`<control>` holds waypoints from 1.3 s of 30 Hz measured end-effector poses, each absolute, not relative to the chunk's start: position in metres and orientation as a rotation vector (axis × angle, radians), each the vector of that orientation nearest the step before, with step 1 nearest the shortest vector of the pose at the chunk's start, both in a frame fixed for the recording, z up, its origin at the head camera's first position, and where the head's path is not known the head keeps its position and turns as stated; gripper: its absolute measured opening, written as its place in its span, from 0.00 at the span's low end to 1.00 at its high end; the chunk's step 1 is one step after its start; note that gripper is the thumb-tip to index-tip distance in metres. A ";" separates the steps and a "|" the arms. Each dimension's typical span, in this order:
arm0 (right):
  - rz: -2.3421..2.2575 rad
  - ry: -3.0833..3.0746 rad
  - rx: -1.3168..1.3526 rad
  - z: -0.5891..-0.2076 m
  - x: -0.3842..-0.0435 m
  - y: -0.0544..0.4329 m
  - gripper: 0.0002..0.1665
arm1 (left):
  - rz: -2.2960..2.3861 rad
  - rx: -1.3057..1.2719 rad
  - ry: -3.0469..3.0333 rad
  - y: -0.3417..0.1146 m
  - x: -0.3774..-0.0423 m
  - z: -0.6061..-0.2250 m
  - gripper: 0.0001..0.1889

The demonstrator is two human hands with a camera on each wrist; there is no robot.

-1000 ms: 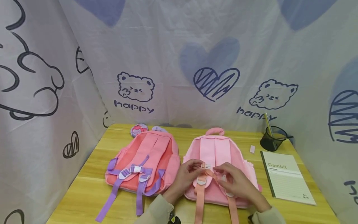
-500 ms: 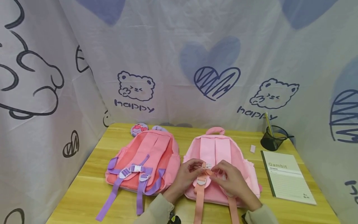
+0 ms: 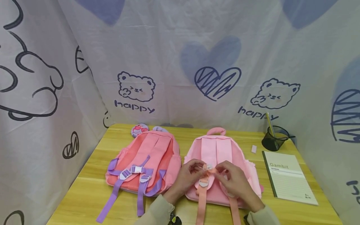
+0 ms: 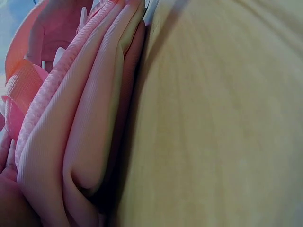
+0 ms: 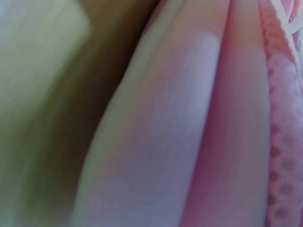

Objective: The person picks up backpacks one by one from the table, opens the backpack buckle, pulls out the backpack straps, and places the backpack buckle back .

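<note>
The light pink backpack [image 3: 234, 153] lies on the table with its back panel and shoulder straps facing up. My left hand [image 3: 185, 176] pinches a short orange strap [image 3: 212, 171] by its end over the middle of the bag. Across from it, my right hand [image 3: 236, 179] holds the same strap between thumb and fingers. A white adjuster buckle [image 3: 203, 182] sits just below, on an orange shoulder strap [image 3: 201, 203]. In the left wrist view an orange strap [image 4: 26, 87] loops above the backpack's side [image 4: 90, 109]. Only the backpack's side [image 5: 161, 123] fills the right wrist view.
A coral backpack [image 3: 152, 147] with purple straps [image 3: 112, 200] lies to the left. On the right are a notebook [image 3: 291, 178], a pink eraser-like block [image 3: 254, 149] and a black mesh pen holder [image 3: 271, 142] with a pencil. Printed curtains [image 3: 168, 56] enclose the table.
My right hand moved left towards the left hand, then slightly back to the right. The short strap, drooping earlier, now runs nearly level between both hands. The left hand stays almost in place.
</note>
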State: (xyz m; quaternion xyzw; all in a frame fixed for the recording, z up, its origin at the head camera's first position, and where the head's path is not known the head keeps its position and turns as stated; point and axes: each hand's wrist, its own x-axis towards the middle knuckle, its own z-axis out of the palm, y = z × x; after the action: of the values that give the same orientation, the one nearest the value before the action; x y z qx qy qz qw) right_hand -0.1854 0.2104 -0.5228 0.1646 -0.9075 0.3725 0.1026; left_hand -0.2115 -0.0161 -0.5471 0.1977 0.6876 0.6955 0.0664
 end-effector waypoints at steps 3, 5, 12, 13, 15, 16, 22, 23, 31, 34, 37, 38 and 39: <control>1.089 -2.639 0.537 -0.523 -0.187 0.213 0.08 | 2.088 0.618 2.061 -0.017 -0.211 -0.546 0.14; 1.092 -2.603 0.577 -0.523 -0.188 0.215 0.09 | 2.068 0.620 2.069 -0.017 -0.210 -0.545 0.15; 1.121 -2.596 0.589 -0.519 -0.187 0.219 0.09 | 2.009 0.622 2.145 -0.015 -0.209 -0.545 0.14; 1.125 -2.613 0.570 -0.518 -0.187 0.219 0.09 | 2.006 0.618 2.151 -0.015 -0.209 -0.545 0.14; 1.129 -2.639 0.539 -0.517 -0.186 0.218 0.09 | 2.004 0.616 2.162 -0.015 -0.209 -0.545 0.14; 1.125 -2.648 0.529 -0.517 -0.186 0.218 0.09 | 2.005 0.617 2.166 -0.016 -0.209 -0.544 0.14; 1.173 -2.620 0.539 -0.519 -0.186 0.219 0.11 | 2.010 0.641 2.173 -0.016 -0.208 -0.543 0.14; 1.188 -2.609 0.547 -0.520 -0.185 0.219 0.11 | 2.010 0.642 2.170 -0.016 -0.208 -0.543 0.14; 1.278 -2.572 0.591 -0.527 -0.186 0.217 0.09 | 2.016 0.645 2.150 -0.016 -0.209 -0.546 0.15; 1.308 -2.580 0.587 -0.528 -0.186 0.217 0.08 | 2.016 0.643 2.148 -0.015 -0.209 -0.546 0.14; 1.329 -2.597 0.581 -0.528 -0.187 0.217 0.09 | 2.015 0.641 2.144 -0.015 -0.209 -0.547 0.14; 1.332 -2.605 0.579 -0.528 -0.187 0.216 0.09 | 2.014 0.640 2.144 -0.015 -0.209 -0.546 0.14; 1.337 -2.613 0.577 -0.528 -0.187 0.216 0.09 | 2.013 0.638 2.145 -0.015 -0.209 -0.546 0.13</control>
State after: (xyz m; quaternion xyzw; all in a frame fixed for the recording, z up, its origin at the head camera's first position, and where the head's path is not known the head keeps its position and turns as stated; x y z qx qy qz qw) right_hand -0.1872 0.2162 -0.5280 0.1922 -0.8711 0.4456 0.0750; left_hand -0.2090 -0.0152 -0.5464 0.2116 0.7111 0.6673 0.0656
